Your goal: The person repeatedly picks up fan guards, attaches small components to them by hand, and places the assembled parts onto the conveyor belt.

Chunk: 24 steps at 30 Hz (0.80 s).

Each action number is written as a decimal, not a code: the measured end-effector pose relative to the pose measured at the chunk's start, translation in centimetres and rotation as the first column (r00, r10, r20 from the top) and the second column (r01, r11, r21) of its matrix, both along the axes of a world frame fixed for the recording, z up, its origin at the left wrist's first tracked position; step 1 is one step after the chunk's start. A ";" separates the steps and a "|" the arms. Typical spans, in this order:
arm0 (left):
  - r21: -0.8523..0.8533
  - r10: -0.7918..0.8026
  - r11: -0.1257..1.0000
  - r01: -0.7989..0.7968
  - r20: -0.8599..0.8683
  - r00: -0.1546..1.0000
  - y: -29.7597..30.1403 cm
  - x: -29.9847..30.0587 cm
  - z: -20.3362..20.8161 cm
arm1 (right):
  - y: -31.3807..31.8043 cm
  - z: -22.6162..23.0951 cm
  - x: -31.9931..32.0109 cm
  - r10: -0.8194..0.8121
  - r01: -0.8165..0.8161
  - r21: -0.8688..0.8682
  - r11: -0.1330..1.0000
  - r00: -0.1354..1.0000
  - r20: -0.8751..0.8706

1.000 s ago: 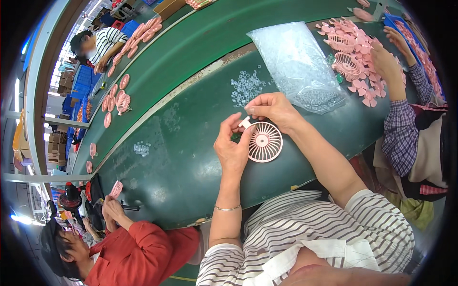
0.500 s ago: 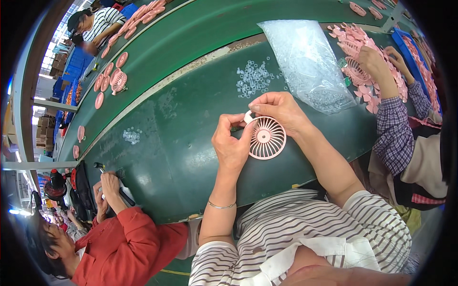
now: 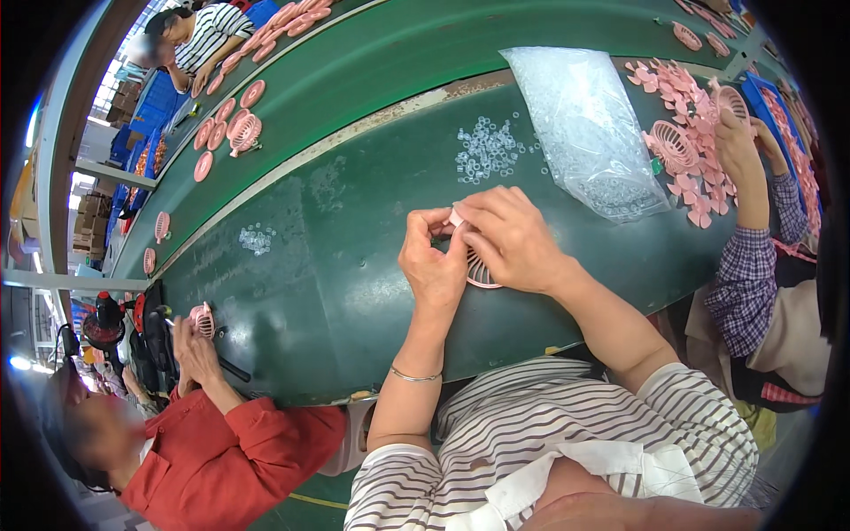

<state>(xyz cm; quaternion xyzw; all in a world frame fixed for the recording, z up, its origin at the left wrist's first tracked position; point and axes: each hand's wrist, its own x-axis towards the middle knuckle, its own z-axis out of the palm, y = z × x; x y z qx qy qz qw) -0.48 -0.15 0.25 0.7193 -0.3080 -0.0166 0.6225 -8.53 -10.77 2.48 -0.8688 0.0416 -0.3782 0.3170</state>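
Note:
Between my hands is a pink round fan grille (image 3: 481,271) with radiating slats, its upper part covered by my fingers. My left hand (image 3: 431,263) grips it at the left edge, thumb and fingers pinched near a small pale tab (image 3: 455,218) at the top. My right hand (image 3: 506,237) closes over the tab and the grille's upper right; what its fingertips press is hidden. Beyond my hands lies a pile of small clear plastic rings (image 3: 485,150) on the green table.
A clear bag (image 3: 584,128) full of clear pieces lies far right of my hands. Pink fan blades (image 3: 695,181) are heaped at right, where a co-worker holds a grille (image 3: 730,103). A person in red sits left, beside another small ring pile (image 3: 257,239). Pink parts (image 3: 244,133) rest on the belt beyond.
My right hand has come down over the grille, hiding most of its slats. The right co-worker has lifted a grille; a pink piece now shows at the left co-worker's hands. The view has shifted slightly.

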 end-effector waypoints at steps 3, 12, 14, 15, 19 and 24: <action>0.021 0.005 1.000 -0.005 -0.026 1.000 0.2 0.1 0.7 | 0.0 0.7 -0.1 0.066 -0.066 -0.129 0.989 0.998 -0.011; 0.116 -0.066 0.991 0.063 0.016 0.998 0.4 0.5 0.4 | -1.5 -0.3 0.0 0.220 -0.104 0.591 0.800 0.967 -0.127; 0.102 -0.099 0.990 0.097 0.013 0.995 0.3 0.6 0.4 | -2.1 -1.1 0.0 0.248 -0.129 0.689 0.713 0.966 -0.076; 0.087 -0.123 0.989 0.122 0.010 0.992 0.2 0.6 0.3 | -2.5 -1.4 0.0 0.277 -0.160 0.773 0.614 0.961 -0.021; -0.017 -0.051 0.999 0.050 -0.040 0.998 0.9 2.4 -0.6 | -4.2 -1.4 0.1 0.105 0.107 0.700 0.706 0.962 -0.254; -0.267 0.085 0.949 -0.169 -0.299 0.950 2.1 5.2 0.5 | -6.0 -1.1 -1.0 -0.167 0.288 0.219 0.932 0.879 -0.446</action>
